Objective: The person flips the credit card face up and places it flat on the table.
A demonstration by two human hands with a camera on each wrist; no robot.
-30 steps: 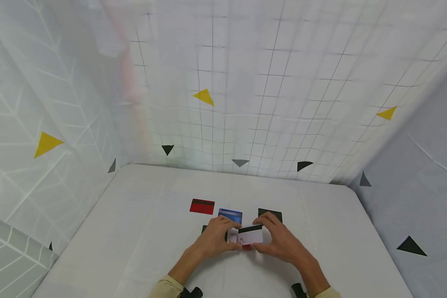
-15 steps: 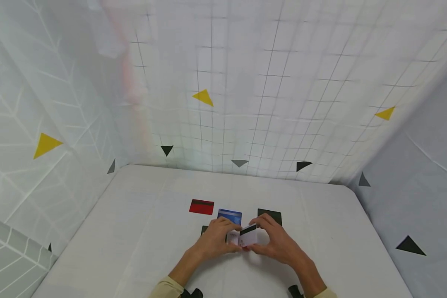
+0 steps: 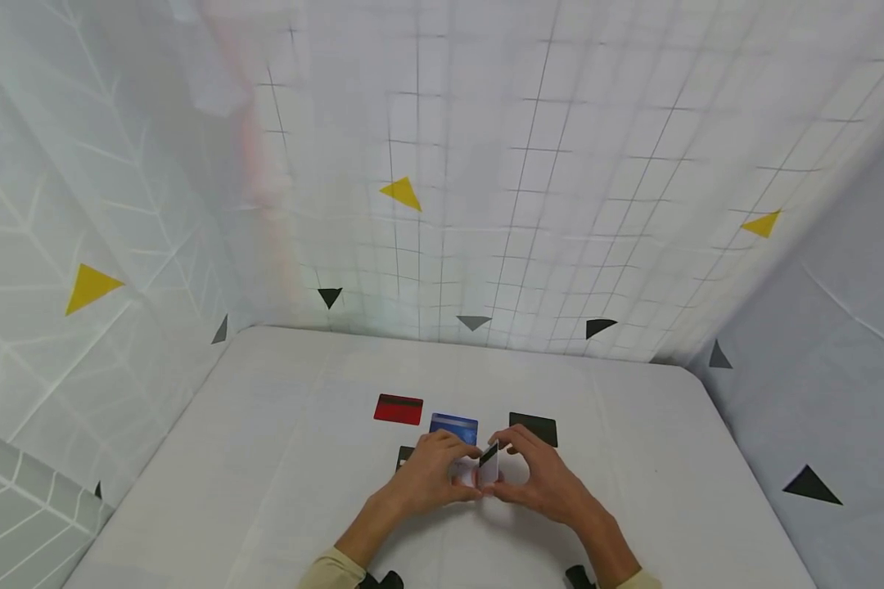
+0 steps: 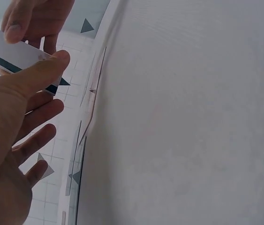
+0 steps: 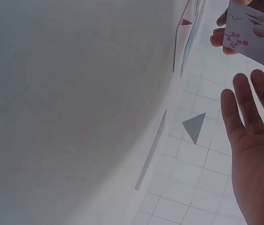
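A white card [image 3: 489, 468] with a black stripe stands on edge between the two hands, turned nearly edge-on in the head view. My left hand [image 3: 433, 468] pinches it; in the left wrist view the left thumb lies across the card [image 4: 21, 50]. From the right, my right hand [image 3: 543, 476] grips it with thumb and index finger, while its other fingers extend in the right wrist view. That view shows the card's other face [image 5: 242, 36], printed with pink blossoms. Behind the hands lies a blue card [image 3: 453, 424]; a dark card [image 3: 403, 456] is mostly hidden by the left hand.
A red card [image 3: 399, 411] lies farther back on the left of the white table [image 3: 302, 458], and another dark card [image 3: 536, 426] lies beyond the right hand. White sheets with grid lines and coloured triangles [image 3: 402, 193] rise around the table.
The white card has swung from facing the head camera to nearly edge-on. My right hand has shifted slightly left, closer to my left hand, which has barely moved.
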